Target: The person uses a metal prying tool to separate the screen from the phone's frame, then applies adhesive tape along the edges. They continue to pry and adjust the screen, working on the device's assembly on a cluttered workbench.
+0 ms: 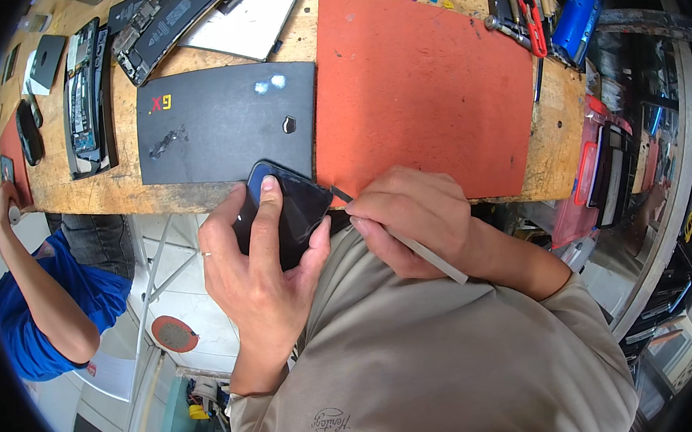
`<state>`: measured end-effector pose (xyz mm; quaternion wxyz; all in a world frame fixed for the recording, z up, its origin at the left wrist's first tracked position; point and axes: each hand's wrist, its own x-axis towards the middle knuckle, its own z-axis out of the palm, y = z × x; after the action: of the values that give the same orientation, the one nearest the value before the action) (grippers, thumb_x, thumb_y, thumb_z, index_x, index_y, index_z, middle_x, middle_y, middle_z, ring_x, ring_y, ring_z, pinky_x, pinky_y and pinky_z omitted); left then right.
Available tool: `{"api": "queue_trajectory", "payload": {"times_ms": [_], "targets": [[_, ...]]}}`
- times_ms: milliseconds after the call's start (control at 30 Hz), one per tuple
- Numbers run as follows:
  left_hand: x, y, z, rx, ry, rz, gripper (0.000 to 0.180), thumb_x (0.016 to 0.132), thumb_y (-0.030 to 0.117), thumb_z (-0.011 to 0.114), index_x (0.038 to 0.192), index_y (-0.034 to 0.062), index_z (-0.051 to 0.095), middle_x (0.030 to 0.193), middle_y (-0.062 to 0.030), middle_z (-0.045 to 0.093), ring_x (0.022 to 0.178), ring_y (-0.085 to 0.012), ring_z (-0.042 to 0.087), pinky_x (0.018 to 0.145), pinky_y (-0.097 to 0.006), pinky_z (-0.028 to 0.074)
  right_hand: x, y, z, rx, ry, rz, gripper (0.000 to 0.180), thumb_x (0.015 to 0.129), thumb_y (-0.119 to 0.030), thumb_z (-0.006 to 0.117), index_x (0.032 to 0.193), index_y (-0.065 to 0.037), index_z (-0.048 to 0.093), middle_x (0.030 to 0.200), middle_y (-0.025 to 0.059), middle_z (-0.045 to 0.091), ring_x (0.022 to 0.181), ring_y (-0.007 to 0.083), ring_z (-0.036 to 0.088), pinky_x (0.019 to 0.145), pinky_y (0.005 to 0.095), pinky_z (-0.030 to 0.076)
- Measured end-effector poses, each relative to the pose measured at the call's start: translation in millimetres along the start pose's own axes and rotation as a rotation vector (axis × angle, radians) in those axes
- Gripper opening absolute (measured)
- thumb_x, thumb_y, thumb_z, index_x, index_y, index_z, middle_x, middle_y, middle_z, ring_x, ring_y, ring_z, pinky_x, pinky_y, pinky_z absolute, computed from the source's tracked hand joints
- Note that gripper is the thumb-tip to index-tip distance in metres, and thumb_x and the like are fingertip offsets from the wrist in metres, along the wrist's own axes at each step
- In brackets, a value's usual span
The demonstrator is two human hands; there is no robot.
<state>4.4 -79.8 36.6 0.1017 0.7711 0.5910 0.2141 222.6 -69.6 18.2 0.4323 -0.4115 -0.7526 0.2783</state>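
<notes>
A black smartphone [306,208] is tilted at the table's front edge, its glossy side up. My left hand [254,264] grips it, the index finger pressed flat on the glass and the thumb along the near side. My right hand [417,214] pinches a thin, flat metal pry tool [428,253]. Its dark tip meets the phone's right corner; whether it sits inside the seam I cannot tell. Beneath the phone's far edge lies a dark grey mat [216,120], with an orange-red mat [425,88] beside it on the right.
Opened devices [86,98] and a battery-filled chassis [176,22] lie at the back left. Pliers with red handles [534,26] and a blue cylinder [576,23] stand at the back right. A co-worker's arm [47,288] reaches to the table at the far left.
</notes>
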Motion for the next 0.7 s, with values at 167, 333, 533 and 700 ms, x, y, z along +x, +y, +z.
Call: {"api": "queue_trajectory", "payload": {"times_ms": [167, 333, 533, 700], "targets": [[-0.7, 0.4, 0.6, -0.018, -0.002, -0.013, 0.073, 0.069, 0.027, 0.1, 0.135, 0.0069, 0.077, 0.123, -0.0211, 0.066, 0.102, -0.0375, 0.067, 0.081, -0.046, 0.057, 0.8, 2.8, 2.2, 0.012, 0.006, -0.006, 0.023, 0.084, 0.01, 0.079, 0.105, 0.003, 0.072, 0.087, 0.0134, 0.071, 0.07, 0.0277, 0.07, 0.058, 0.0353, 0.055], [-0.7, -0.7, 0.8, -0.019, -0.001, -0.002, 0.074, 0.068, 0.026, 0.1, 0.135, 0.0071, 0.076, 0.124, -0.0214, 0.066, 0.103, -0.0378, 0.067, 0.083, -0.046, 0.058, 8.7, 6.9, 0.6, 0.005, 0.048, -0.021, 0.027, 0.085, 0.007, 0.08, 0.111, 0.003, 0.072, 0.091, 0.0146, 0.07, 0.073, 0.0307, 0.07, 0.063, 0.0341, 0.056], [1.5, -1.5, 0.6, 0.0, 0.008, 0.031, 0.071, 0.068, 0.025, 0.099, 0.133, 0.0062, 0.076, 0.124, -0.021, 0.068, 0.104, -0.0382, 0.068, 0.085, -0.047, 0.058, 35.4, 12.4, 4.9, 0.49, 0.12, 0.663, 0.015, 0.109, -0.007, 0.067, 0.12, 0.002, 0.07, 0.098, 0.0098, 0.077, 0.085, 0.0112, 0.072, 0.073, 0.0254, 0.059], [4.0, -7.2, -4.5, -0.04, 0.008, 0.061, 0.066, 0.069, 0.023, 0.098, 0.128, 0.0038, 0.076, 0.126, -0.0204, 0.07, 0.105, -0.0393, 0.069, 0.087, -0.048, 0.058, 52.9, 22.4, 13.7, 0.455, 0.053, 0.667, 0.022, 0.114, -0.017, 0.064, 0.121, 0.003, 0.069, 0.099, 0.0076, 0.077, 0.086, 0.0074, 0.071, 0.073, 0.0231, 0.058]]}}
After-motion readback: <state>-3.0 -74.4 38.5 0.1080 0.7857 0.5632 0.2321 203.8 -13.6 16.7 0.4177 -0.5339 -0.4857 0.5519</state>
